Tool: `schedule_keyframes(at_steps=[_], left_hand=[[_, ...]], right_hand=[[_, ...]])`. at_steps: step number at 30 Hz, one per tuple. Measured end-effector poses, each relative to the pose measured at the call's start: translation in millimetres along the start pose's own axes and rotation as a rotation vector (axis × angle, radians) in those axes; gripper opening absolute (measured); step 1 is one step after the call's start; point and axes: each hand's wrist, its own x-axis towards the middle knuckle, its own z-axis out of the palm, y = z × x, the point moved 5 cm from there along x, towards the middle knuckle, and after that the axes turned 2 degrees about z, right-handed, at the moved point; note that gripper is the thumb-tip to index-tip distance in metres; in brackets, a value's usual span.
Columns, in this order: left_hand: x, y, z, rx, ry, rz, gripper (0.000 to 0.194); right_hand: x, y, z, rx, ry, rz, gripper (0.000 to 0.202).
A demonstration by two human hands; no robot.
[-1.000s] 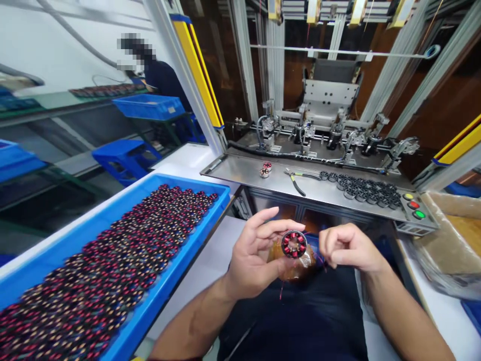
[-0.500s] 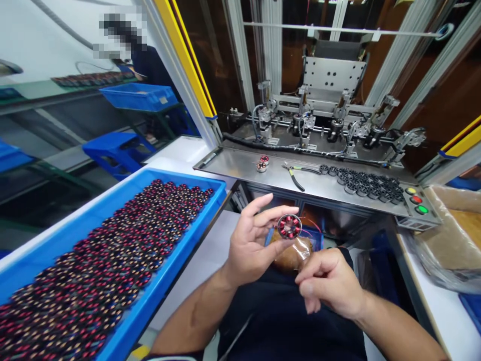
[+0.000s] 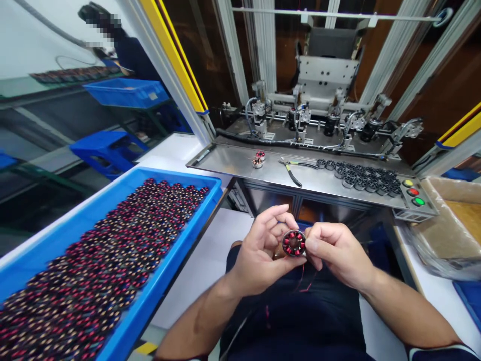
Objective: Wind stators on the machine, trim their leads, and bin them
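Between the thumb and fingers of my left hand (image 3: pixel 263 250) is a ring-shaped motor stator (image 3: pixel 293 243) with red copper windings, its face turned towards me. Closed in a pinch, my right hand (image 3: pixel 336 250) is at the stator's right rim, on the thin red wire (image 3: pixel 302 276) that comes off it. Loose ends of this wire dangle below both hands, over my dark clothing. The fingertips of the right hand are partly hidden.
On the left, a blue tray (image 3: pixel 216 200) holds many wound stators. The metal ledge (image 3: pixel 229 160) ahead carries two stators, cutting pliers (image 3: pixel 292 173) and several black cores (image 3: pixel 368 178). Behind it stand machine fixtures (image 3: pixel 330 123). Coloured buttons (image 3: pixel 413 191) and a carton (image 3: pixel 451 220) are at right.
My right hand has come up to the stator's right rim. The left hand has moved slightly down and right with the stator. The wire now hangs below instead of looping to the right.
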Motion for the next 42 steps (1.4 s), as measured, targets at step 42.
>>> schedule_keyframes(at_steps=[42], left_hand=[[-7.0, 4.0, 2.8, 0.471, 0.112, 0.186, 0.048]], right_hand=[[-10.5, 0.8, 0.1, -0.173, 0.213, -0.433, 0.02]])
